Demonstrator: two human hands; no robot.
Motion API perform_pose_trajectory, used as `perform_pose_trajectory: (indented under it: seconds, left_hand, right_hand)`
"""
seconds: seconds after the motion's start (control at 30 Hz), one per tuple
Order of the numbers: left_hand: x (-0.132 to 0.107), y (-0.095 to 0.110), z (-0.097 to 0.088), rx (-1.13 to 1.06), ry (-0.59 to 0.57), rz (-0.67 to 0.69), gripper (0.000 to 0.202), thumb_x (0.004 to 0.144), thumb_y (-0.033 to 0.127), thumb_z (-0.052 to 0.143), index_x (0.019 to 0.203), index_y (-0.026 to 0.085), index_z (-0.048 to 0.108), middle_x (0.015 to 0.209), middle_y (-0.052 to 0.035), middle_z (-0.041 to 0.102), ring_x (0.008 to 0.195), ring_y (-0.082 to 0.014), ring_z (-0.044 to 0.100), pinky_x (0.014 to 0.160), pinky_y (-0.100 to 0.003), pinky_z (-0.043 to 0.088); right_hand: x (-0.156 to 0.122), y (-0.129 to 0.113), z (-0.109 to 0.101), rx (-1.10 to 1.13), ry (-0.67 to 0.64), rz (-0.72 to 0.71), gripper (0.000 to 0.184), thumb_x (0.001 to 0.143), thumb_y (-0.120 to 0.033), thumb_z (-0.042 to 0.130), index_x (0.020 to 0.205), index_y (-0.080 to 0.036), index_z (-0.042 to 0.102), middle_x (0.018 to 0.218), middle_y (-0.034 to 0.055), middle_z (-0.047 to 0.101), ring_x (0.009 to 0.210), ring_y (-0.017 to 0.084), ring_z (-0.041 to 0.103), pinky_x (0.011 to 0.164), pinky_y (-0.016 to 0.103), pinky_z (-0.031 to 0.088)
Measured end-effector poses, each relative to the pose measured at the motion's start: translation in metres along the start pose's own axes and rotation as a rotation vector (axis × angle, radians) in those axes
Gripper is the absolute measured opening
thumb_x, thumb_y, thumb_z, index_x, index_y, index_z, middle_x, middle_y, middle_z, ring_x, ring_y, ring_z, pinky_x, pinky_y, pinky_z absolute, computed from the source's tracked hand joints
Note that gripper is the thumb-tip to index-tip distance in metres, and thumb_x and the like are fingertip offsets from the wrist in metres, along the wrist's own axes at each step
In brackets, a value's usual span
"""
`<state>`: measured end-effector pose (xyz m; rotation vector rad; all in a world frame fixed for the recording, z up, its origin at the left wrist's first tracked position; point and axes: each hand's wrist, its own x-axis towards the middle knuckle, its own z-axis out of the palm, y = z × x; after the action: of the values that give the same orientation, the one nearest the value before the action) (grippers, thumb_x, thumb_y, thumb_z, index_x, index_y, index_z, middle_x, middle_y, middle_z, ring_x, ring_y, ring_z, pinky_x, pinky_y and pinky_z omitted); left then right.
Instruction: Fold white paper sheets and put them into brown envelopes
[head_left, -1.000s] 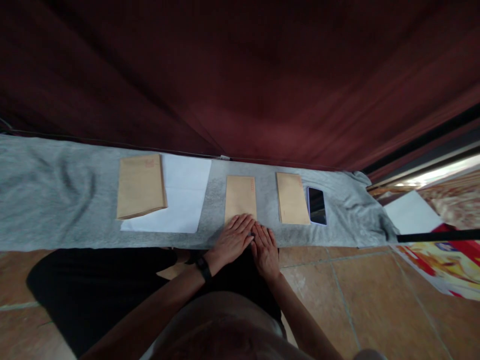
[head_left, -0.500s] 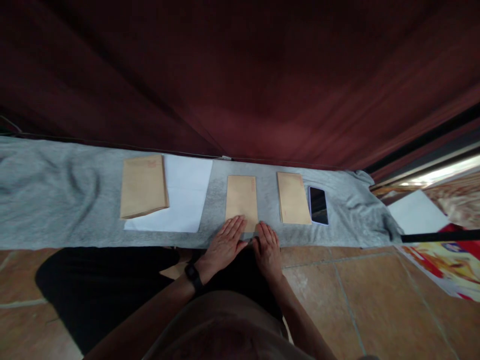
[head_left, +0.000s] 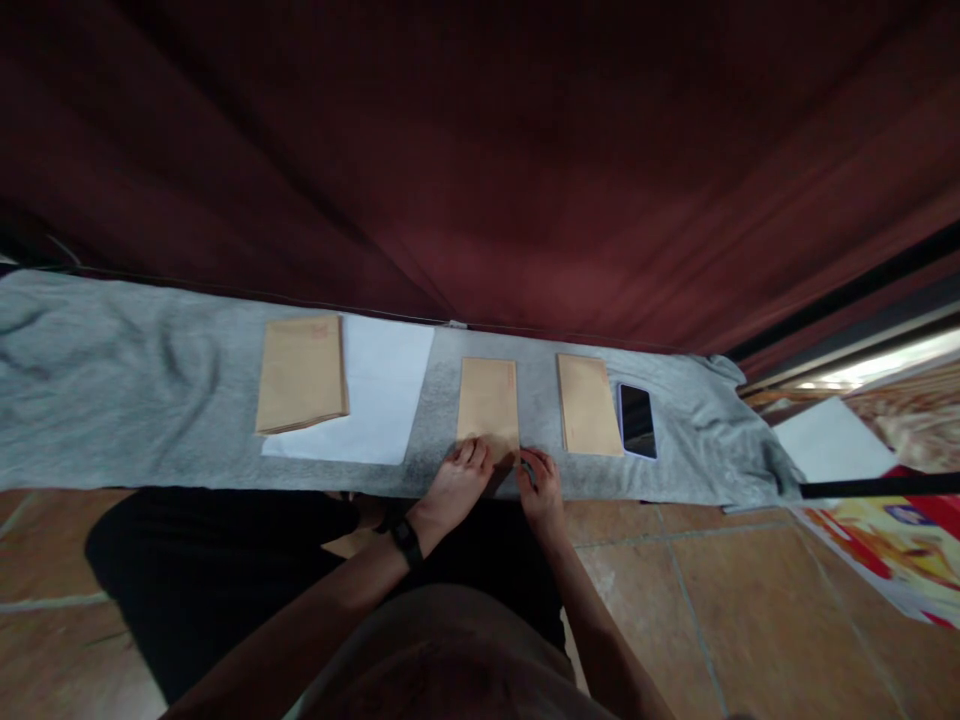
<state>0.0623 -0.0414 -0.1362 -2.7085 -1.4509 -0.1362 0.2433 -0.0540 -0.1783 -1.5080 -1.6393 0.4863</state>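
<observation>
A brown paper envelope (head_left: pixel 487 395) lies upright on the grey cloth in front of me, small red print at its upper right. My left hand (head_left: pixel 461 485) has its fingers bent and together over the envelope's lower left part; its thumb is hard to make out. At the lower right corner, my right hand (head_left: pixel 541 490) curls its fingers and thumb in a pinch at the paper's edge. To the right lies a short stack of similar envelopes (head_left: pixel 589 405). A thicker envelope stack (head_left: pixel 301 375) rests at the left, partly over white paper (head_left: pixel 386 390).
A phone (head_left: pixel 637 420) lies beside the right-hand stack. Grey cloth (head_left: pixel 135 390) covers the narrow surface, with a dark red curtain-like sheet (head_left: pixel 480 180) behind it. At the far right are a white sheet (head_left: pixel 832 440) and a colourful printed package (head_left: pixel 900 550).
Both hands have gone from flat, stretched fingers to bent ones at the envelope's near end. The view has shifted slightly; the stacks and phone lie as before.
</observation>
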Motion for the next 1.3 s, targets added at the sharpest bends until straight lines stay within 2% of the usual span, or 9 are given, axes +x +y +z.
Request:
perform_pose_trajectory:
  seconds: [0.2,0.33,0.47,0.6,0.77,0.9,1.07,1.17,1.3]
  left_hand:
    - [0.005,0.007,-0.002,0.079,0.007,0.034,0.029,0.092,0.006,0.05,0.118,0.002,0.064,0.123,-0.0221,0.064,0.116,-0.0297,0.059,0.095,-0.041,0.049]
    - [0.011,0.015,-0.011,0.056,-0.001,0.029,0.024,0.094,0.008,0.05,0.114,0.005,0.064,0.11,-0.0166,0.066,0.106,-0.0269,0.061,0.093,-0.041,0.048]
    - [0.019,0.022,-0.016,0.025,-0.023,0.007,0.018,0.095,0.01,0.05,0.107,0.008,0.064,0.102,-0.013,0.065,0.1,-0.0268,0.061,0.084,-0.039,0.049]
    - [0.022,0.023,-0.012,-0.003,-0.045,0.008,0.02,0.095,0.007,0.048,0.108,0.009,0.062,0.107,-0.0146,0.064,0.101,-0.0269,0.06,0.081,-0.039,0.049]
    - [0.02,0.017,-0.006,-0.039,-0.041,0.042,0.029,0.097,0.009,0.042,0.118,0.011,0.062,0.114,-0.015,0.064,0.109,-0.0283,0.057,0.091,-0.042,0.046]
    - [0.016,0.015,0.001,-0.015,-0.031,0.069,0.034,0.098,0.009,0.038,0.123,0.009,0.062,0.115,-0.0149,0.066,0.112,-0.0279,0.059,0.097,-0.042,0.046]
    - [0.009,0.013,0.017,-0.034,0.022,0.043,0.042,0.099,0.012,0.037,0.137,0.008,0.055,0.142,-0.0161,0.058,0.135,-0.0265,0.051,0.116,-0.044,0.035]
    - [0.002,0.006,0.026,-0.093,0.04,0.022,0.047,0.1,0.016,0.038,0.145,0.007,0.047,0.153,-0.0159,0.048,0.144,-0.0239,0.042,0.121,-0.043,0.03]
    - [-0.009,-0.006,0.03,-0.138,0.071,0.042,0.052,0.102,0.034,0.043,0.148,0.011,0.044,0.158,-0.0142,0.04,0.149,-0.0251,0.034,0.124,-0.044,0.025]
  right_hand:
    - [0.0,0.0,0.0,0.259,-0.045,0.191,0.033,0.091,-0.034,0.053,0.113,-0.017,0.069,0.108,0.0127,0.069,0.101,0.025,0.066,0.092,0.044,0.054]
    - [-0.003,-0.005,0.002,0.368,-0.047,0.246,0.038,0.091,-0.037,0.053,0.12,-0.017,0.067,0.113,0.0116,0.071,0.104,0.025,0.066,0.095,0.043,0.054]
    - [-0.004,-0.001,0.003,0.334,-0.067,0.264,0.042,0.09,-0.037,0.053,0.124,-0.016,0.065,0.119,0.0135,0.07,0.109,0.026,0.065,0.097,0.045,0.053]
    - [-0.006,0.001,0.004,0.205,-0.1,0.178,0.044,0.091,-0.032,0.049,0.131,-0.016,0.061,0.124,0.0148,0.067,0.114,0.027,0.064,0.1,0.047,0.053]
    - [-0.012,-0.013,0.004,-0.073,-0.094,-0.007,0.045,0.092,-0.024,0.049,0.135,-0.016,0.058,0.127,0.0174,0.061,0.122,0.028,0.057,0.103,0.048,0.051]
    - [-0.016,-0.024,0.004,-0.226,-0.13,-0.09,0.047,0.096,-0.019,0.044,0.142,-0.018,0.053,0.139,0.017,0.056,0.131,0.029,0.051,0.108,0.051,0.046]
    - [-0.02,-0.026,0.004,-0.347,-0.234,-0.207,0.048,0.101,-0.016,0.035,0.148,-0.014,0.047,0.148,0.0161,0.053,0.14,0.026,0.045,0.115,0.05,0.038]
    - [-0.023,-0.025,0.003,-0.397,-0.273,-0.259,0.049,0.104,-0.021,0.035,0.152,-0.013,0.041,0.151,0.0157,0.05,0.143,0.026,0.042,0.118,0.05,0.035]
    - [-0.026,-0.021,0.001,-0.434,-0.273,-0.283,0.055,0.105,-0.036,0.04,0.156,-0.014,0.034,0.155,0.0153,0.045,0.145,0.028,0.039,0.118,0.051,0.034]
